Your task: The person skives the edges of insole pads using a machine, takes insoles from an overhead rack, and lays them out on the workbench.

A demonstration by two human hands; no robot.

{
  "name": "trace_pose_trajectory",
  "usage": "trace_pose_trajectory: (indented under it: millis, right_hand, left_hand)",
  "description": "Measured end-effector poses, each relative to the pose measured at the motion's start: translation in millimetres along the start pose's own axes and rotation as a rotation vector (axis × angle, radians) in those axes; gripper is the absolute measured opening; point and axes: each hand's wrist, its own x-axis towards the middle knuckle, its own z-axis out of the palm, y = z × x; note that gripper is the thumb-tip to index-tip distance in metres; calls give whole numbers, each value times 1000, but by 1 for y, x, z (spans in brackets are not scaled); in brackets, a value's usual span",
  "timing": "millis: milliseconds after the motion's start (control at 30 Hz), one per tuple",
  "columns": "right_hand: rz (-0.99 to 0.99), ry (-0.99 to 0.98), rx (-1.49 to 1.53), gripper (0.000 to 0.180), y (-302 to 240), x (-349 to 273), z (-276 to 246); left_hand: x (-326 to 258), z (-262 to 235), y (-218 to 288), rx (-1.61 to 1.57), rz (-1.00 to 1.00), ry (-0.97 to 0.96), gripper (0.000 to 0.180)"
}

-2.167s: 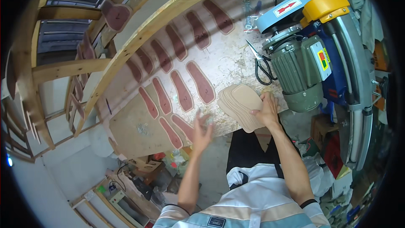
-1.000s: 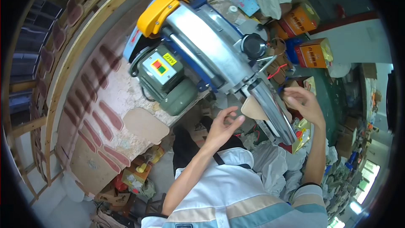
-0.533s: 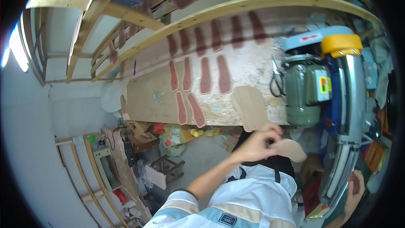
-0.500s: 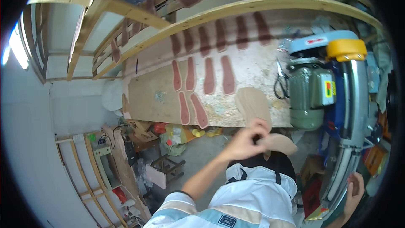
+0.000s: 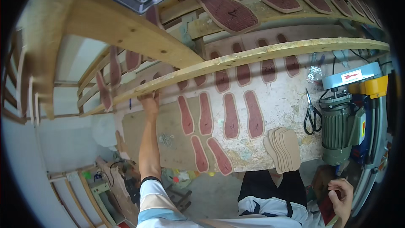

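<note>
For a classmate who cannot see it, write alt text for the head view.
A person's left hand reaches up to a wooden shelf rail above a workbench laid with reddish shoe insoles. A fanned stack of pale insoles sits beside a green motor; the right hand is low.

Viewpoint: one head-worn fisheye camera, looking forward and down over a speckled, dust-covered workbench (image 5: 291, 101) from above the person's lap.
Facing: toward the back of the bench, with pale wooden rack beams (image 5: 253, 55) arching overhead across the upper half.
Distance: close; the fanned stack of tan sole-shaped boards (image 5: 283, 148) sits just past the bench's near edge, and the green electric motor (image 5: 339, 133) stands at right.
Own arms: the left hand (image 5: 149, 101) reaches far up-left; the right hand (image 5: 342, 194) is low at the right rim.
Distortion: straight beams bend toward the rim; corners are black.
Shared coverage: none, only a single view.
</note>
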Motion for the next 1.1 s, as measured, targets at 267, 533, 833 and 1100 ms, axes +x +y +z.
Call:
trace_pose_trajectory:
  millis: [267, 533, 833, 1100]
  right_hand:
    - [96, -52, -11, 21, -1, 38, 67]
    - [-52, 241, -280, 38, 108, 144, 150]
    - [185, 237, -468, 45, 140, 156, 174]
    - [350, 217, -349, 66, 131, 140, 160]
  left_hand:
    - [-35, 98, -21, -643, -270, -18, 41]
    - [-34, 12, 13, -320, -163, -171, 58]
    - [-108, -70, 84, -531, -562, -147, 61]
    - [-149, -141, 238, -719, -698, -179, 57]
